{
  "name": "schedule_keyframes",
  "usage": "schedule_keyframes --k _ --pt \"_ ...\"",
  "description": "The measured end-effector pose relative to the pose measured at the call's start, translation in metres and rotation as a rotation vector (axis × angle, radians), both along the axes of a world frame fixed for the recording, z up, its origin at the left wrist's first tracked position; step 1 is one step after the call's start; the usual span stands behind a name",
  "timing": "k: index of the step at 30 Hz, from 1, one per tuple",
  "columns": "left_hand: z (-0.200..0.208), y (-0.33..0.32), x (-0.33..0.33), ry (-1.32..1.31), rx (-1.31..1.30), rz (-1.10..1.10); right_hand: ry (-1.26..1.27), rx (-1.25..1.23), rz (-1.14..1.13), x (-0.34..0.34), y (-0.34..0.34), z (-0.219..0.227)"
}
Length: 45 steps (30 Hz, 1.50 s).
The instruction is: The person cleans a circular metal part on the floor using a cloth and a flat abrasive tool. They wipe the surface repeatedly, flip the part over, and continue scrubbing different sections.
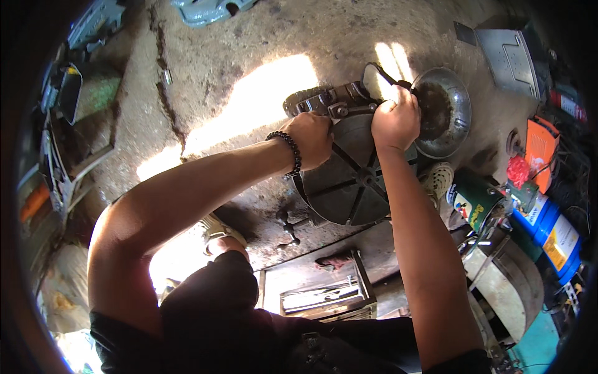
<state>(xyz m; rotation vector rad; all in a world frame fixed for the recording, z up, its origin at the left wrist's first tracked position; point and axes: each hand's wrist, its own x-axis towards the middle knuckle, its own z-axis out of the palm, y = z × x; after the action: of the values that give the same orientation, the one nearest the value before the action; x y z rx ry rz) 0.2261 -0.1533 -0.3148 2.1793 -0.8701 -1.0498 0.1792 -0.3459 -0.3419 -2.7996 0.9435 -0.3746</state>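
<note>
A rough, stained concrete floor [255,47] fills the space, split on the left by a long crack [160,56] and crossed by bright patches of sunlight. Along the right stand a green bucket [471,202], a blue bucket [554,234] and an orange case [541,149], with a grey metal box [507,59] beyond them. Nearer the body, a frame-like drawer [336,310] holds tools, and a red rag [334,262] lies just above it.

The round slotted metal plate [349,177], its slots running out from a central hub, lies between and below the two hands, in front of the person. A dark bolted metal block [330,98] sits along its far edge, and a metal bowl [462,106] rests just to its right.

The left hand [309,138], with a beaded bracelet [293,154] at the wrist, is curled at the plate's far left edge beside the block; its fingertips are hidden, so its hold cannot be told. The right hand [397,121] is bent inward at the far right edge, where a dark curved strip [385,75] meets its fingers; whether they grip it is unclear.
</note>
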Motion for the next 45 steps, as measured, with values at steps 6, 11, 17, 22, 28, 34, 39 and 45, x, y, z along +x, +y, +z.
schedule_keyframes --k 6,11,17,22,28,34,39,45 --pt "0.014 -0.002 -0.010 -0.032 -0.030 0.084 -0.049 0.003 -0.003 -0.002 0.000 0.001" --pt "0.021 -0.009 0.004 -0.014 0.114 -0.007 -0.053 -0.015 0.014 -0.003 0.000 -0.004" --pt "0.012 -0.006 0.004 -0.033 0.068 -0.036 -0.034 -0.023 0.019 0.002 -0.001 0.000" --pt "0.011 -0.011 0.013 -0.017 0.105 -0.101 -0.062 -0.029 0.063 0.000 -0.001 0.003" --pt "0.012 -0.005 0.011 -0.032 0.135 -0.172 -0.040 -0.036 0.075 -0.002 0.001 0.001" --pt "0.019 -0.002 0.018 0.024 0.070 -0.103 -0.083 -0.079 0.132 0.001 -0.007 -0.001" --pt "0.012 -0.002 0.008 -0.018 0.095 -0.120 -0.044 -0.024 0.090 0.005 -0.002 0.003" --pt "0.014 -0.004 0.013 -0.026 0.102 -0.100 -0.083 -0.056 0.090 -0.002 -0.001 -0.002"
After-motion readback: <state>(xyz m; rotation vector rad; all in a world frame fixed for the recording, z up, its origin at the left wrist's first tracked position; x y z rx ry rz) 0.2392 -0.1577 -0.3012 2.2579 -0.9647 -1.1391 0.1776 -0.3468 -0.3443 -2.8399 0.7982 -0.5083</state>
